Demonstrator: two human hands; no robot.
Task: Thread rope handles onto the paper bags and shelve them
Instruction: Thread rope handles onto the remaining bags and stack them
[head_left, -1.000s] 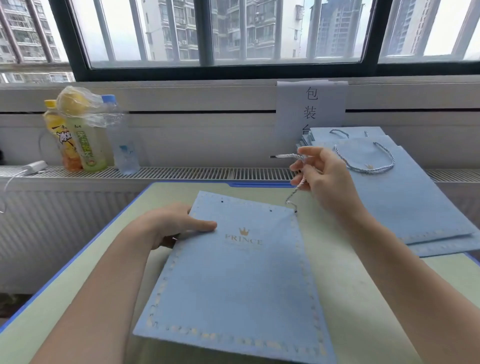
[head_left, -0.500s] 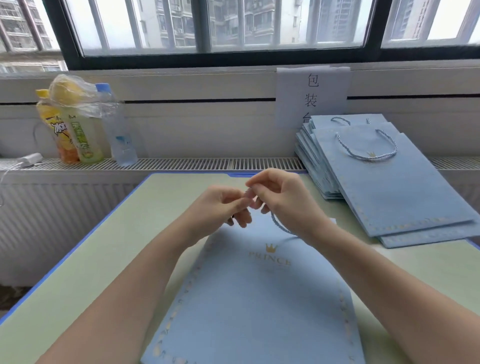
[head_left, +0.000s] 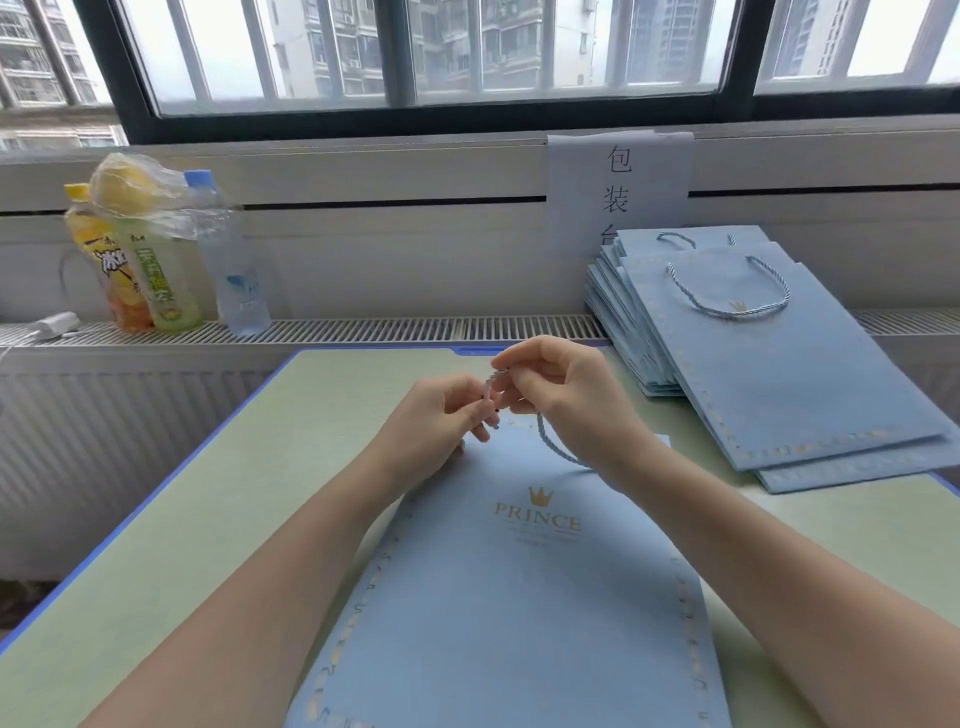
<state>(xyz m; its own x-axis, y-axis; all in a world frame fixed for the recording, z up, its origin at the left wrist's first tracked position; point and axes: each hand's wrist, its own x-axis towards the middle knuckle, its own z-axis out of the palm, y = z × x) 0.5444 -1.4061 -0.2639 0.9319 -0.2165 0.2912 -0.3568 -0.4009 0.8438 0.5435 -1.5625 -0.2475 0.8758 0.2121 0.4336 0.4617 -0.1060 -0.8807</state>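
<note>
clearly both hands work at the top edge of the flat blue paper bag (head_left: 519, 597), which lies on the counter (head_left: 208, 519) so its holes are easy to reach. the right hand (head_left: 566, 400) pinches the rope handle (head_left: 553, 444) near its tip, and the left hand (head_left: 441, 415) pinches the same end lower down, probably to steer it into a hole. finished bags (head_left: 789, 364) are stacked aside at the right, roped, likely awaiting shelving. bottles (head_left: 156, 260) stand well apart on the radiator ledge.
</note>
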